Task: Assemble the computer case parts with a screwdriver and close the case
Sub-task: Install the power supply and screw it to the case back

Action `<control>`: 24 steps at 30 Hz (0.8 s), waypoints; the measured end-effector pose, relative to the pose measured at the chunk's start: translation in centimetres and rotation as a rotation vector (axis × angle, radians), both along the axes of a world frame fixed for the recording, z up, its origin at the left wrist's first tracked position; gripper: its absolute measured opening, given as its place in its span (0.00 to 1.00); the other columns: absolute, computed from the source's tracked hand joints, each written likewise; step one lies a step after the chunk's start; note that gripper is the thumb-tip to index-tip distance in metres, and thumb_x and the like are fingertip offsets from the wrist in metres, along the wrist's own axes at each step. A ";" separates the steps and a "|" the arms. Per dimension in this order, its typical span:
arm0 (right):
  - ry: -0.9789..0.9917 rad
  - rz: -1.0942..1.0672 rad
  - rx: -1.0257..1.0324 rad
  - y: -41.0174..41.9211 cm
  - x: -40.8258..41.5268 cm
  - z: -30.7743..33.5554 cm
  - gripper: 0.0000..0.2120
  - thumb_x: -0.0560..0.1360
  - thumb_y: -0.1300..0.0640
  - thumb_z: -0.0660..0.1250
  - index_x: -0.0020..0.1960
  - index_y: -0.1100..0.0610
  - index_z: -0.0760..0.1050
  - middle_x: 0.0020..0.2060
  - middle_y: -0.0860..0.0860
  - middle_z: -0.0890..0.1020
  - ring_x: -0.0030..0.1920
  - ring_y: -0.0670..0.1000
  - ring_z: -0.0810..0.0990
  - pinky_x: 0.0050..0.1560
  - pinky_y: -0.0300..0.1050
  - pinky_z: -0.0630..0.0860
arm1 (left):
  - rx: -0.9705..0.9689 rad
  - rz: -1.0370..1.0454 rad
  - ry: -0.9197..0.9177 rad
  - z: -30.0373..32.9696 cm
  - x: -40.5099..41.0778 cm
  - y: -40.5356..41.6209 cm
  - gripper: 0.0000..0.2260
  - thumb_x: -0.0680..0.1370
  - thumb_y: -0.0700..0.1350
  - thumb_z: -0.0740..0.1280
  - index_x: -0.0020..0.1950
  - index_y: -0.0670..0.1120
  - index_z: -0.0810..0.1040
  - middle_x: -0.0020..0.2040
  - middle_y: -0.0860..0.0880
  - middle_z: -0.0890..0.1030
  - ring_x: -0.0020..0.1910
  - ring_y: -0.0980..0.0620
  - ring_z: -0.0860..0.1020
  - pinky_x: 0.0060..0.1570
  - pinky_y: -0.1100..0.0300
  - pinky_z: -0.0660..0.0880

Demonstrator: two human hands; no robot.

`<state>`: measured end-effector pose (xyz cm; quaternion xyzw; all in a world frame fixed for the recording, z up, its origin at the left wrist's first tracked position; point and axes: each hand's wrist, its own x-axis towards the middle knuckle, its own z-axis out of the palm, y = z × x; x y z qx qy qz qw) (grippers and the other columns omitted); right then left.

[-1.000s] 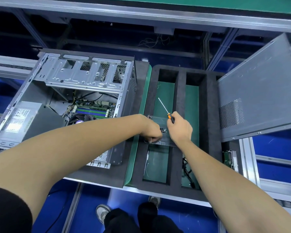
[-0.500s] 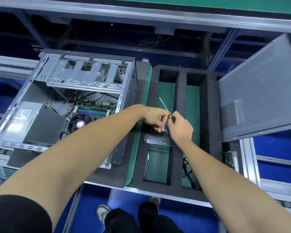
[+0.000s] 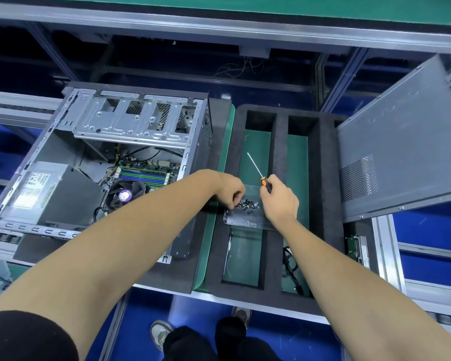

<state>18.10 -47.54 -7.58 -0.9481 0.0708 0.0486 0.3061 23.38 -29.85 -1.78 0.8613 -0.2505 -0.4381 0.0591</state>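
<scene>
Left hand curls fingertips into screws in clear tray, pinch unclear; right hand fist-grips screwdriver beside open case

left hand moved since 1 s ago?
Yes. The left hand has shifted away from the person along the clear screw tray, from its near edge to the screws, fingers curled over them. The tray stayed put in the foam insert.

The left hand curls over the pile of screws at frame centre, its fingertips hidden, so whether it pinches one cannot be told. The right hand covers most of the screwdriver handle. The side panel runs off the right edge.
</scene>
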 end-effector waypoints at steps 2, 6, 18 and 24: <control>0.002 0.004 -0.011 0.0 0.0 -0.1 0.12 0.82 0.50 0.59 0.41 0.52 0.63 0.30 0.49 0.75 0.31 0.55 0.71 0.37 0.49 0.71 | 0.022 -0.075 -0.030 -0.2 0.0 0.4 0.07 0.74 0.44 0.76 0.50 0.46 0.82 0.48 0.51 0.82 0.44 0.54 0.76 0.41 0.61 0.70; 0.008 0.004 -0.009 0.1 0.0 -0.1 0.12 0.81 0.51 0.59 0.41 0.52 0.63 0.30 0.50 0.76 0.31 0.55 0.71 0.37 0.50 0.72 | 0.059 -0.138 -0.072 0.0 0.1 0.2 0.08 0.72 0.48 0.79 0.46 0.50 0.83 0.41 0.56 0.80 0.43 0.56 0.75 0.33 0.61 0.66; 0.002 -0.002 0.005 -0.1 0.0 -0.2 0.13 0.81 0.52 0.60 0.39 0.51 0.62 0.28 0.48 0.73 0.30 0.53 0.69 0.32 0.48 0.65 | 0.205 -0.319 -0.145 0.0 -0.7 -1.2 0.10 0.75 0.51 0.76 0.51 0.47 0.84 0.49 0.51 0.83 0.44 0.51 0.77 0.33 0.60 0.66; 0.004 0.004 0.004 -0.2 0.1 -0.2 0.12 0.81 0.52 0.60 0.40 0.51 0.63 0.28 0.48 0.72 0.29 0.53 0.68 0.32 0.47 0.66 | 0.238 -0.314 -0.132 0.1 -1.3 -1.2 0.10 0.79 0.51 0.71 0.54 0.45 0.84 0.49 0.49 0.81 0.43 0.49 0.75 0.33 0.59 0.67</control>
